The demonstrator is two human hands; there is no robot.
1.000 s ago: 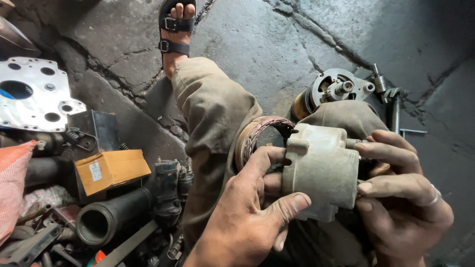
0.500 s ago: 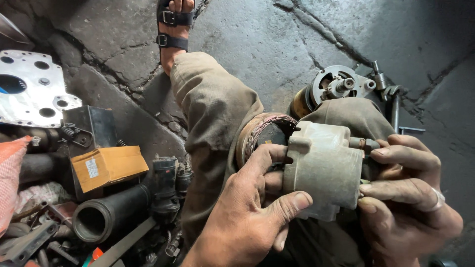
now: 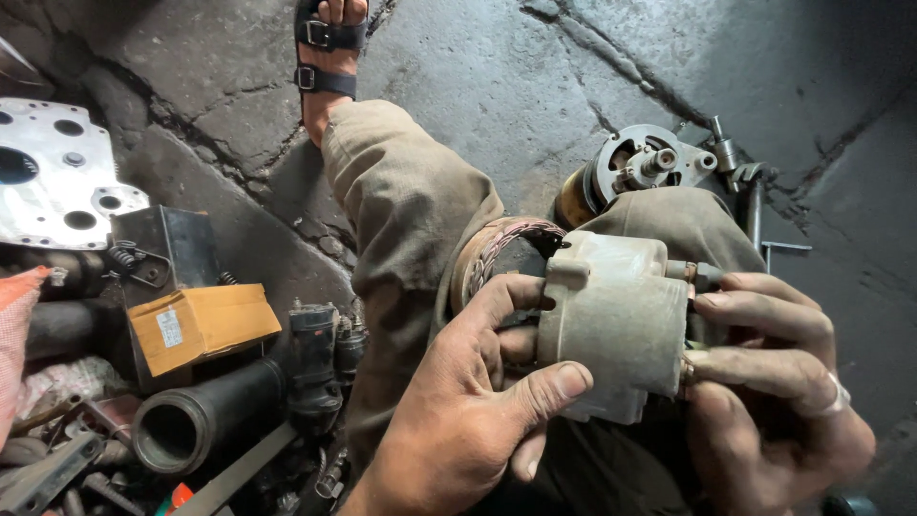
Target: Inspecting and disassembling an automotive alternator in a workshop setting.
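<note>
A grey cast metal housing (image 3: 611, 320) with copper windings (image 3: 497, 244) at its far end is held over my lap. My left hand (image 3: 468, 411) grips its left side, thumb on the front face and fingers underneath. My right hand (image 3: 774, 392), with a ring on one finger, clasps its right side. My bent legs in khaki trousers (image 3: 401, 210) lie beneath it, and my sandalled foot (image 3: 330, 53) rests on the concrete.
Another motor part with a shaft (image 3: 640, 162) lies on the cracked concrete behind my knee, beside a metal tool (image 3: 755, 205). At left lie a perforated metal plate (image 3: 53, 177), an orange box (image 3: 201, 325), a black pipe (image 3: 205, 416) and assorted scrap parts.
The housing and both hands have stayed nearly in place; my right fingers have shifted slightly on its right side. The view has moved a little.
</note>
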